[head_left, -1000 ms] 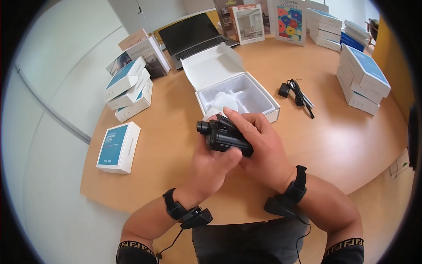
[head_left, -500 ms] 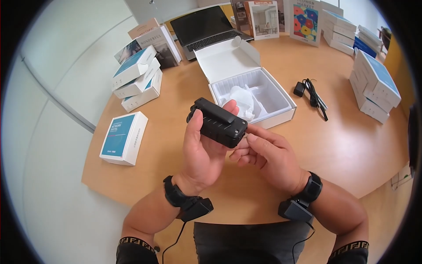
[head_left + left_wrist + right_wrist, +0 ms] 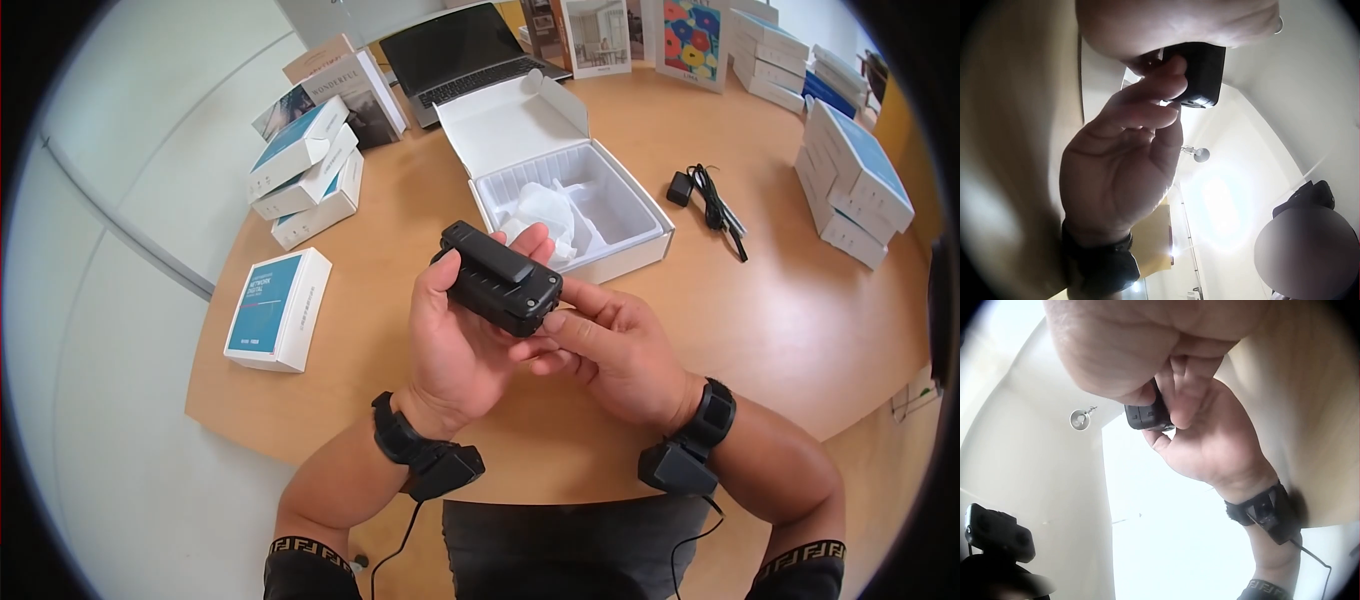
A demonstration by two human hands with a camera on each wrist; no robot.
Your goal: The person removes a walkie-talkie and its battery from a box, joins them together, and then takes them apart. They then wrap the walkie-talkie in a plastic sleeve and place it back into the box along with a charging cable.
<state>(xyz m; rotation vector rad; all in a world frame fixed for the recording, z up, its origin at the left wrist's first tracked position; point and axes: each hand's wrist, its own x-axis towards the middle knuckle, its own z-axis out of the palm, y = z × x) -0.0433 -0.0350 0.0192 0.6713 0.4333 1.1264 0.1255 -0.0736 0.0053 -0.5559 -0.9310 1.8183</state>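
Observation:
A black two-way radio (image 3: pixel 500 278) with a long belt clip on its upturned face is held above the table in the head view. My left hand (image 3: pixel 455 335) holds it from below and the left, thumb along its side and fingers under it. At its near right end, my right hand (image 3: pixel 625 350) pinches the corner between thumb and forefinger, other fingers curled beneath. The right wrist view shows the end of the radio (image 3: pixel 1141 415) between the hands. Just beyond stands an open white box (image 3: pixel 620 262) with a moulded tray and crumpled white wrapping (image 3: pixel 540 215).
A black adapter with coiled cable (image 3: pixel 705 200) lies right of the box. White-and-blue boxes are stacked at left (image 3: pixel 310 180) and right (image 3: pixel 855 185), with a single box (image 3: pixel 275 310) nearer. A laptop (image 3: pixel 455 60) and upright books (image 3: pixel 690 45) stand at the back.
The radio has turned over in the hands, so its clip side faces up. The right hand has slid from around its body to its near end, its thumb now against the corner.

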